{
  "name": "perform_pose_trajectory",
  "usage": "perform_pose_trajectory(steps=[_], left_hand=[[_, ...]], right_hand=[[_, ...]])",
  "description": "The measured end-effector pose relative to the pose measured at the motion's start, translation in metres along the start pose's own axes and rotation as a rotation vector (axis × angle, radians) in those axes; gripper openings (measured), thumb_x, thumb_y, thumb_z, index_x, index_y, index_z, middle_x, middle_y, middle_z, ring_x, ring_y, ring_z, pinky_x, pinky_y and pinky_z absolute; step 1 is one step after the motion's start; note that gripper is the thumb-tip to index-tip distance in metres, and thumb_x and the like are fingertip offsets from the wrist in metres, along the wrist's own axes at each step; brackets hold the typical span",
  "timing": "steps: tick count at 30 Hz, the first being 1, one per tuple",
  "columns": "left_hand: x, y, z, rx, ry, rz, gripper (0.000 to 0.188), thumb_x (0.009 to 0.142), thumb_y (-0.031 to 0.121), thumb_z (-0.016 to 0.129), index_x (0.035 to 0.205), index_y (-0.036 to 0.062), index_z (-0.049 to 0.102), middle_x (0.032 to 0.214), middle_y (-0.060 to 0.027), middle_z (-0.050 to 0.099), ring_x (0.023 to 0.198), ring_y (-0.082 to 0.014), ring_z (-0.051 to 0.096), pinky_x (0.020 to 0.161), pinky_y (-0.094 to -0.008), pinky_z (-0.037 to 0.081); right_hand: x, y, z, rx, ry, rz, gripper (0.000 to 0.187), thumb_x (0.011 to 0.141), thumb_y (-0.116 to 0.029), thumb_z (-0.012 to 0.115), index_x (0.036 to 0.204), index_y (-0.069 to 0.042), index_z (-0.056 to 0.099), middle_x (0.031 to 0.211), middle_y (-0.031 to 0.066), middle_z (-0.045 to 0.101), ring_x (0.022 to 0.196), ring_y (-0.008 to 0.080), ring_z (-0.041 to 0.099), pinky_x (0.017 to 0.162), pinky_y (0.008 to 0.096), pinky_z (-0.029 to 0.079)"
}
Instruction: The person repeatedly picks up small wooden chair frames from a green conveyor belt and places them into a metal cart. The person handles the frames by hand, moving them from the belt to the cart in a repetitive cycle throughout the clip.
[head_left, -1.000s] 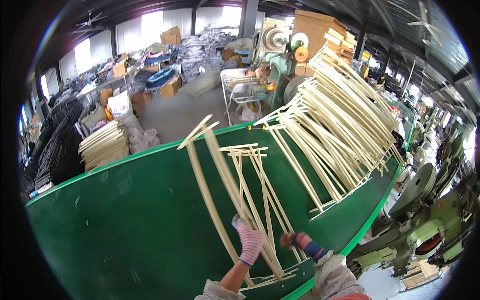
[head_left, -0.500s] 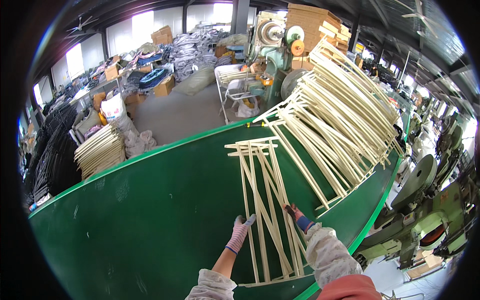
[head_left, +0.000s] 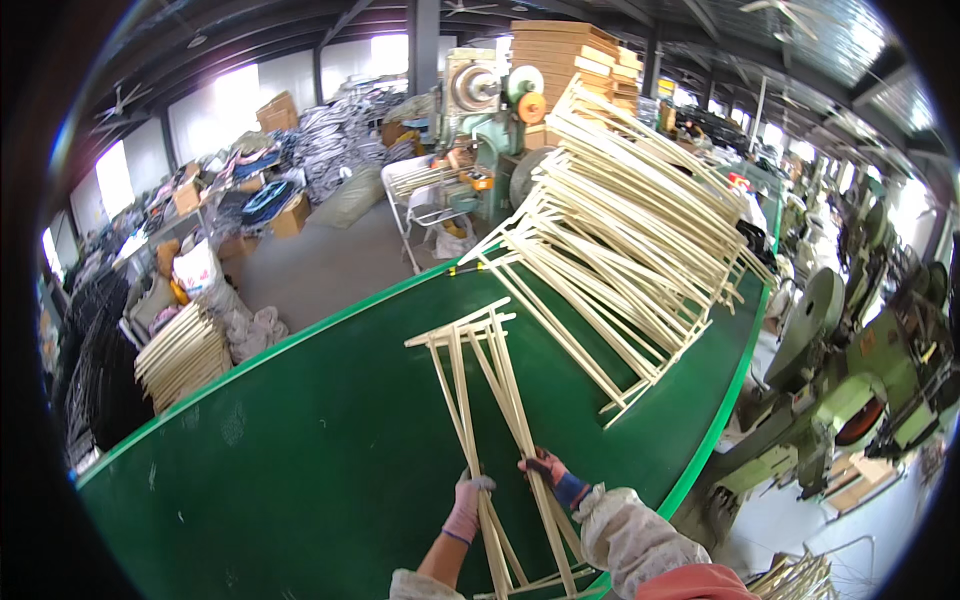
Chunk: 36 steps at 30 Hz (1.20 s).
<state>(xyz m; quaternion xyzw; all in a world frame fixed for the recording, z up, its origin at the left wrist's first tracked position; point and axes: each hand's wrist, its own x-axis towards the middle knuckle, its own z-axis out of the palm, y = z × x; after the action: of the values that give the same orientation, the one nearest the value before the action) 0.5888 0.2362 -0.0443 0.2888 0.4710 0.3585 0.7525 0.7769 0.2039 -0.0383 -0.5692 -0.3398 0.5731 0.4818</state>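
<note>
A few cream-coloured frames of thin tubes [head_left: 512,390] lie partly over one another on the green work surface, with short crosspieces at their far end. My left hand [head_left: 466,505], in a pale pink glove, is closed around the left-hand tubes. On the right-hand tubes, my right hand [head_left: 545,469] is closed too, wearing a dark and pinkish glove with a blue cuff. The tubes are drawn into two narrow bundles with a gap between them. The frames' near ends lie by the lower picture edge, partly behind my right forearm.
A large pile of similar cream frames [head_left: 630,240] covers the far right of the green belt-like table [head_left: 280,450]. A yellow-and-black tool [head_left: 466,268] lies by its far edge. Beyond stand a machine with round wheels [head_left: 478,90] and a white rack [head_left: 425,195]. Green machines [head_left: 850,400] line the right.
My hands have closed on the tubes and drawn the spread legs into two bundles. The frames have tilted, their far end shifting left. The whole view has also shifted.
</note>
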Motion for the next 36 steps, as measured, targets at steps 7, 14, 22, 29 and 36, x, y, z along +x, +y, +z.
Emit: perform_pose_trajectory(steps=[7,14,22,29,36], left_hand=[[-0.108,-0.043,0.042,-0.051,-0.026,0.228,0.042,0.063,-0.003,0.055,0.103,0.0054,0.048,0.079,-0.0047,0.05,0.065,-0.0137,0.051,0.051,-0.0231,0.044],[-0.242,-0.104,0.157,0.22,-0.394,0.406,0.068,0.06,0.014,0.052,0.125,0.0015,0.036,0.105,-0.009,0.045,0.092,-0.0186,0.045,0.083,-0.0298,0.039],[-0.328,-0.291,0.18,0.253,-0.873,0.027,0.061,0.066,0.004,0.052,0.125,0.0018,0.035,0.108,-0.0072,0.047,0.096,-0.0164,0.048,0.087,-0.0272,0.04],[-0.42,-0.456,0.211,0.452,-1.021,-0.454,0.058,0.061,0.001,0.058,0.116,0.0016,0.039,0.096,-0.0068,0.049,0.082,-0.0147,0.051,0.074,-0.0265,0.045],[-0.547,-0.58,0.347,0.729,-1.34,-0.36,0.051,0.061,0.001,0.059,0.11,-0.004,0.046,0.102,-0.0125,0.052,0.084,-0.0192,0.053,0.075,-0.0303,0.045]], right_hand=[[-0.121,0.014,-0.02,-0.007,0.081,-0.208,0.089,0.061,-0.03,0.08,0.126,0.008,0.033,0.122,0.0159,0.046,0.112,0.0204,0.043,0.097,0.0302,0.033],[-0.322,0.004,-0.101,-0.026,0.258,-0.528,0.093,0.057,-0.039,0.077,0.13,-0.001,0.034,0.125,0.0128,0.04,0.117,0.02,0.035,0.099,0.0321,0.026],[-0.571,0.116,-0.14,-0.117,0.844,-0.597,0.089,0.056,-0.031,0.078,0.128,0.001,0.035,0.12,0.0096,0.041,0.113,0.0177,0.036,0.097,0.0286,0.027],[-0.745,0.227,-0.123,0.401,1.188,-0.411,0.086,0.057,-0.021,0.074,0.13,-0.002,0.033,0.123,0.0089,0.043,0.117,0.0166,0.034,0.1,0.0286,0.023],[-0.884,0.349,-0.21,0.294,1.573,-0.362,0.049,0.067,-0.015,0.059,0.114,-0.001,0.05,0.097,0.0071,0.06,0.088,0.0155,0.056,0.077,0.0294,0.044]])
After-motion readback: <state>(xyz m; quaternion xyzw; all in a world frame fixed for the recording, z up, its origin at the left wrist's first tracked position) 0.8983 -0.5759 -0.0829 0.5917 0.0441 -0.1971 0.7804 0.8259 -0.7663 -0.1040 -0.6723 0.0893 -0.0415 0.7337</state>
